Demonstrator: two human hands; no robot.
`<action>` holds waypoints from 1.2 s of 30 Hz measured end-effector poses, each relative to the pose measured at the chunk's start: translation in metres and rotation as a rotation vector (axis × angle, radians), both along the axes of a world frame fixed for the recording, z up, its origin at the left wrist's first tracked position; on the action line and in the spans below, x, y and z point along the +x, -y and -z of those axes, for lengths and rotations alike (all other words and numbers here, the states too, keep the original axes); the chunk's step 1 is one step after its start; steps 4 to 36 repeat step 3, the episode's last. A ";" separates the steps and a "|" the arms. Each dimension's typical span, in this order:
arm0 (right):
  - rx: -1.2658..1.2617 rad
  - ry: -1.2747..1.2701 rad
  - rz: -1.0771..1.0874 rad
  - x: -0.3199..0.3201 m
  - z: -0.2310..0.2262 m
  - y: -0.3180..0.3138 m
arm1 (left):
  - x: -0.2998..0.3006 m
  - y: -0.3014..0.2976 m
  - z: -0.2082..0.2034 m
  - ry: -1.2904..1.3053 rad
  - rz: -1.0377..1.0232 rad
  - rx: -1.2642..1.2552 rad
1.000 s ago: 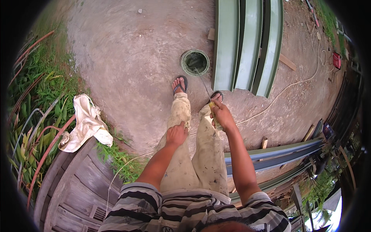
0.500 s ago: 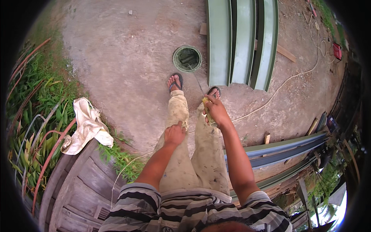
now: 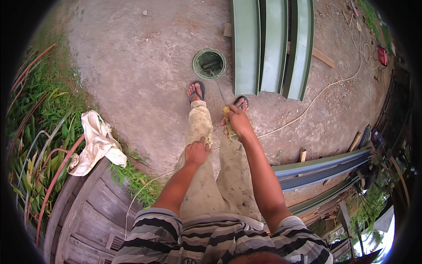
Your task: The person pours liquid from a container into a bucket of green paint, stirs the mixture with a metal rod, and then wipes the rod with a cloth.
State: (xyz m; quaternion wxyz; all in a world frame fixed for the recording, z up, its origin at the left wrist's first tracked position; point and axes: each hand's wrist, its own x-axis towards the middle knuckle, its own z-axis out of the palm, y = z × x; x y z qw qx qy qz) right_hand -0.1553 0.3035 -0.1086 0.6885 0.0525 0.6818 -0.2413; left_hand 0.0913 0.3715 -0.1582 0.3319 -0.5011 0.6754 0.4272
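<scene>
My right hand is closed around the worn yellow handle of what looks like a paint roller. Its thin metal rod slants away from me into a round bucket with green-smeared walls. A dark, elongated shape lies inside the bucket, and the rod's far end is hard to make out there. My left hand rests on my left knee with its index finger stretched out, holding nothing that I can see. The bucket stands on the ground just beyond my feet.
Long green metal channel beams lie at the far right, over a wooden batten. A pale cord crosses the ground. More metal lengths lie near right. At left are a whitish sack, plants and wooden panels.
My right hand has shifted slightly left and nearer with the roller handle. The roller's end has shifted within the bucket. My left hand stays on the knee.
</scene>
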 end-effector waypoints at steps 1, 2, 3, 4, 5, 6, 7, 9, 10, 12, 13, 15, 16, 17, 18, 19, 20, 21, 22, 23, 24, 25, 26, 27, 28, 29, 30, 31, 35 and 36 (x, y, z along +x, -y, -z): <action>-0.015 0.002 -0.004 0.000 0.010 0.001 | -0.001 0.001 -0.001 0.004 -0.001 0.008; -0.031 0.004 -0.008 0.000 0.019 0.002 | -0.001 0.002 -0.001 0.009 -0.002 0.016; -0.047 0.001 -0.018 0.000 0.024 0.004 | 0.001 0.002 0.000 0.012 -0.002 0.014; -0.047 0.001 -0.018 0.000 0.024 0.004 | 0.001 0.002 0.000 0.012 -0.002 0.014; -0.047 0.001 -0.018 0.000 0.024 0.004 | 0.001 0.002 0.000 0.012 -0.002 0.014; -0.047 0.001 -0.018 0.000 0.024 0.004 | 0.001 0.002 0.000 0.012 -0.002 0.014; -0.047 0.001 -0.018 0.000 0.024 0.004 | 0.001 0.002 0.000 0.012 -0.002 0.014; -0.047 0.001 -0.018 0.000 0.024 0.004 | 0.001 0.002 0.000 0.012 -0.002 0.014; -0.047 0.001 -0.018 0.000 0.024 0.004 | 0.001 0.002 0.000 0.012 -0.002 0.014; -0.047 0.001 -0.018 0.000 0.024 0.004 | 0.001 0.002 0.000 0.012 -0.002 0.014; -0.047 0.001 -0.018 0.000 0.024 0.004 | 0.001 0.002 0.000 0.012 -0.002 0.014; -0.047 0.001 -0.018 0.000 0.024 0.004 | 0.001 0.002 0.000 0.012 -0.002 0.014; -0.047 0.001 -0.018 0.000 0.024 0.004 | 0.001 0.002 0.000 0.012 -0.002 0.014; -0.047 0.001 -0.018 0.000 0.024 0.004 | 0.001 0.002 0.000 0.012 -0.002 0.014; -0.047 0.001 -0.018 0.000 0.024 0.004 | 0.001 0.002 0.000 0.012 -0.002 0.014; -0.047 0.001 -0.018 0.000 0.024 0.004 | 0.001 0.002 0.000 0.012 -0.002 0.014; -0.047 0.001 -0.018 0.000 0.024 0.004 | 0.001 0.002 0.000 0.012 -0.002 0.014; -0.047 0.001 -0.018 0.000 0.024 0.004 | 0.001 0.002 0.000 0.012 -0.002 0.014; -0.047 0.001 -0.018 0.000 0.024 0.004 | 0.001 0.002 0.000 0.012 -0.002 0.014; -0.047 0.001 -0.018 0.000 0.024 0.004 | 0.001 0.002 0.000 0.012 -0.002 0.014; -0.047 0.001 -0.018 0.000 0.024 0.004 | 0.001 0.002 0.000 0.012 -0.002 0.014; -0.047 0.001 -0.018 0.000 0.024 0.004 | 0.001 0.002 0.000 0.012 -0.002 0.014; -0.047 0.001 -0.018 0.000 0.024 0.004 | 0.001 0.002 0.000 0.012 -0.002 0.014; -0.047 0.001 -0.018 0.000 0.024 0.004 | 0.001 0.002 0.000 0.012 -0.002 0.014; -0.047 0.001 -0.018 0.000 0.024 0.004 | 0.001 0.002 0.000 0.012 -0.002 0.014; -0.047 0.001 -0.018 0.000 0.024 0.004 | 0.001 0.002 0.000 0.012 -0.002 0.014; -0.047 0.001 -0.018 0.000 0.024 0.004 | 0.001 0.002 0.000 0.012 -0.002 0.014; -0.047 0.001 -0.018 0.000 0.024 0.004 | 0.001 0.002 0.000 0.012 -0.002 0.014; -0.047 0.001 -0.018 0.000 0.024 0.004 | 0.001 0.002 0.000 0.012 -0.002 0.014; -0.047 0.001 -0.018 0.000 0.024 0.004 | 0.001 0.002 0.000 0.012 -0.002 0.014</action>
